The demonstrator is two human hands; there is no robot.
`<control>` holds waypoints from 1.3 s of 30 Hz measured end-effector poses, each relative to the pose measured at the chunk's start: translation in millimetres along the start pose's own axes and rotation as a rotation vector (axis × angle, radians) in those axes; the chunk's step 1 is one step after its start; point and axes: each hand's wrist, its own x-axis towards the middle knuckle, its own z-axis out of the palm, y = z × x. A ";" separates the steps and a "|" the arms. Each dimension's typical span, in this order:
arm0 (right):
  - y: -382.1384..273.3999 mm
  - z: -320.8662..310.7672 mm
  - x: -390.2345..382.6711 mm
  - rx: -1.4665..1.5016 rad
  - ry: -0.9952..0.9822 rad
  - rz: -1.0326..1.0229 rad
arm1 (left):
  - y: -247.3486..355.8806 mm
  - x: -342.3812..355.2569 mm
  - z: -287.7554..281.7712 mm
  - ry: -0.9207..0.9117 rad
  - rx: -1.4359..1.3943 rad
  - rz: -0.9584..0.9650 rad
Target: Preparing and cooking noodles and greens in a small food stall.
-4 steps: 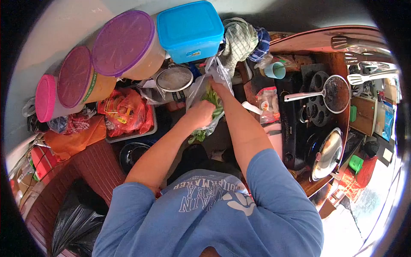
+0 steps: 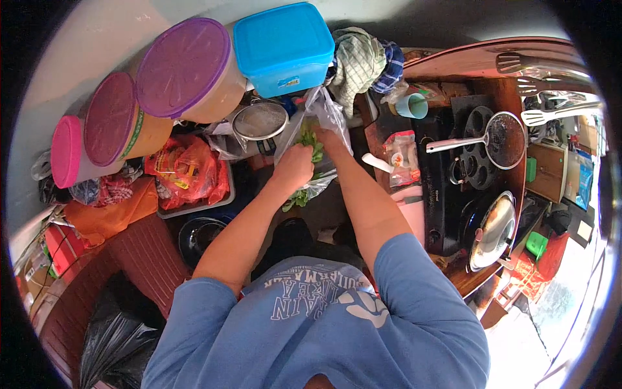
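Both hands are close together at a clear plastic bag [image 2: 334, 120] in the middle of the view. My left hand [image 2: 295, 166] is closed round a bunch of leafy greens [image 2: 313, 144]; leaves stick out beyond the fist. More leaves hang below it, near the bag's lower edge. My right hand [image 2: 329, 140] reaches into the bag beside the greens. Plastic and leaves cover its fingers, so their grip does not show.
Behind the bag stand a blue lidded box [image 2: 285, 39] and a round-handled strainer [image 2: 260, 121]. Purple-lidded tubs [image 2: 184, 68] line the left wall. To the right are a black stove [image 2: 442, 194], a skimmer [image 2: 505, 141], a lidded pan [image 2: 492, 233] and a light-blue cup [image 2: 413, 106].
My left hand has shifted slightly left with the greens. My right hand has drawn a little nearer to me, and the whole view has moved slightly.
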 end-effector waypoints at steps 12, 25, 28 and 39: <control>-62.6 96.5 -3.0 -0.816 -0.223 -0.447 | -42.7 -43.8 28.4 0.153 0.105 -0.094; -100.2 69.5 -67.0 -0.411 -0.142 -0.527 | -21.2 -15.4 22.5 0.061 0.281 0.019; -129.9 57.4 -92.8 -0.332 -0.248 -0.558 | -27.9 -12.0 20.9 0.060 0.283 0.060; -173.5 -45.8 -243.0 0.256 0.007 -0.323 | 108.8 47.0 103.4 0.387 0.490 -0.654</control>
